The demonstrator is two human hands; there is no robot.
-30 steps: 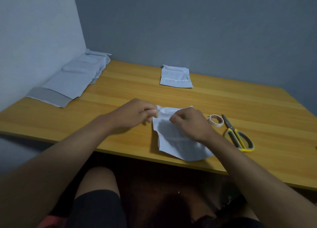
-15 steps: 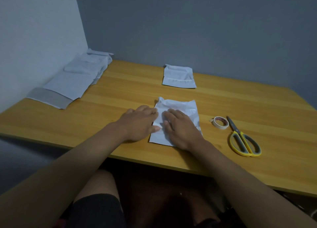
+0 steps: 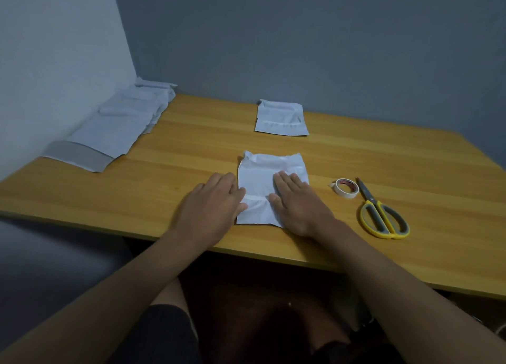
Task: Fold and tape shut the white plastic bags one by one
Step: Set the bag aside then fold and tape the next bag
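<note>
Pressing both flat, released hands, left hand [image 3: 210,207] and right hand [image 3: 297,205], I am creasing the folded bag [image 3: 260,177] against the tabletop [image 3: 410,254] before taping.

Dim, soft, even light with a bluish cast; the table [image 3: 383,155] shows faint shadows only. Wide-angle bending curves its edges. Slightly soft throughout, darkest beneath the table.
</note>
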